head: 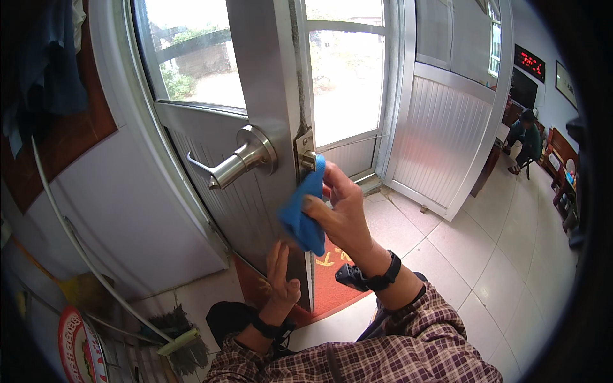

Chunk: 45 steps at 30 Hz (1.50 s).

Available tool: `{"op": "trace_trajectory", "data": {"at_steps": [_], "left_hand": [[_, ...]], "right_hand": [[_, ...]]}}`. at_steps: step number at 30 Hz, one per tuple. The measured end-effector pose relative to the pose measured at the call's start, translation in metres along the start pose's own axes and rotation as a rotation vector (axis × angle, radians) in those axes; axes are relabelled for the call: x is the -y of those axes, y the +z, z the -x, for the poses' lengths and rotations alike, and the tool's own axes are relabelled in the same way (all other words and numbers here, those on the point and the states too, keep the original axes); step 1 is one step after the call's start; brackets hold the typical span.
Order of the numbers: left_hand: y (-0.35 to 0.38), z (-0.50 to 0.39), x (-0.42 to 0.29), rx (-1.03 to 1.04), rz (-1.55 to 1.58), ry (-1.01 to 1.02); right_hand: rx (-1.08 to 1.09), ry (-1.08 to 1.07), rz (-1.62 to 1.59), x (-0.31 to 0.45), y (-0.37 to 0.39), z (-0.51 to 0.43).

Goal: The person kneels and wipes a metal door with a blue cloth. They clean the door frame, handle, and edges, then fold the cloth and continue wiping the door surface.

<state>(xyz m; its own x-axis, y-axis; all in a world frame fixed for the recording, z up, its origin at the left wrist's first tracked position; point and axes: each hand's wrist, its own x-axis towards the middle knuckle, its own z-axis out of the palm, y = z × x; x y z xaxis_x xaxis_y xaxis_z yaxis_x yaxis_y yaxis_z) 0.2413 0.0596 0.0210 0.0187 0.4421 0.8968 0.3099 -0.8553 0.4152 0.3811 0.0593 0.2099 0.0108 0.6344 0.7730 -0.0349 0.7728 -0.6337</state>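
Observation:
My right hand [342, 206] holds a folded blue cloth [306, 215] between thumb and fingers, at the edge of a metal door [268, 72]. The cloth's top touches or lies just beside the latch bolt [309, 160] in its latch plate [304, 139]. A brushed-metal lever handle [239, 160] sticks out from the door's face, left of the cloth. My left hand [282, 280] is lower down, near the door's face, with its fingers extended and nothing seen in it. Part of the cloth is blurred, and my right fingertips are partly hidden behind it.
A red doormat [342, 287] lies under the door. At the right stands another door panel [440, 139], and farther off a person [524, 139] sits. At the lower left are a broom [179, 342] and a round red-rimmed tray [76, 344]. Dark cloths [52, 76] hang at the upper left.

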Motion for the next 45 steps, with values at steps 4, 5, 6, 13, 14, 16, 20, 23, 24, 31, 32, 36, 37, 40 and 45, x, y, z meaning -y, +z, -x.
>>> {"op": "trace_trajectory", "data": {"at_steps": [4,5,6,13,14,16,20,23,24,31,32,36,37,40,45], "left_hand": [[-0.002,0.003,0.002,0.014,-0.014,0.002],[-0.002,0.005,0.003,0.019,-0.006,-0.011],[-0.002,0.006,0.003,0.015,-0.008,-0.011],[0.006,0.01,0.006,-0.04,-0.013,-0.018],[0.007,0.01,0.007,-0.049,-0.019,-0.021],[0.006,0.009,0.008,-0.065,-0.037,0.017],[0.0,0.008,0.011,-0.061,-0.07,0.041],[-0.003,0.008,0.01,-0.027,-0.093,0.035],[-0.003,0.007,0.009,-0.021,-0.099,0.037],[-0.003,0.005,-0.001,0.039,-0.144,-0.002],[-0.003,0.005,-0.003,0.057,-0.166,-0.016],[-0.003,0.006,-0.005,0.056,-0.14,-0.061],[-0.002,0.005,-0.004,0.055,-0.125,-0.058],[0.002,0.005,-0.002,0.001,-0.043,-0.036],[0.003,0.008,-0.005,0.01,-0.081,-0.05]], "right_hand": [[0.08,-0.054,0.133,0.001,-0.008,-0.019],[0.103,-0.049,0.145,0.002,-0.01,-0.021],[0.123,-0.044,0.156,0.002,-0.013,-0.024],[0.171,0.086,-0.005,-0.001,-0.03,-0.018],[0.171,0.114,-0.014,-0.004,-0.034,-0.016],[0.176,0.177,-0.203,-0.017,-0.037,-0.009],[0.154,0.271,-0.462,-0.036,-0.037,0.019],[0.132,0.238,-0.406,-0.035,-0.035,0.025],[0.158,0.191,-0.332,-0.031,-0.036,0.022],[0.091,0.191,-0.29,0.0,-0.015,-0.013],[0.092,0.187,-0.296,0.0,-0.014,-0.013],[0.113,0.267,-0.363,-0.007,-0.019,-0.004],[0.123,0.287,-0.365,-0.009,-0.021,0.0],[0.161,0.345,-0.366,-0.018,-0.027,0.016],[0.239,0.489,-0.352,-0.038,-0.035,0.052]]}}
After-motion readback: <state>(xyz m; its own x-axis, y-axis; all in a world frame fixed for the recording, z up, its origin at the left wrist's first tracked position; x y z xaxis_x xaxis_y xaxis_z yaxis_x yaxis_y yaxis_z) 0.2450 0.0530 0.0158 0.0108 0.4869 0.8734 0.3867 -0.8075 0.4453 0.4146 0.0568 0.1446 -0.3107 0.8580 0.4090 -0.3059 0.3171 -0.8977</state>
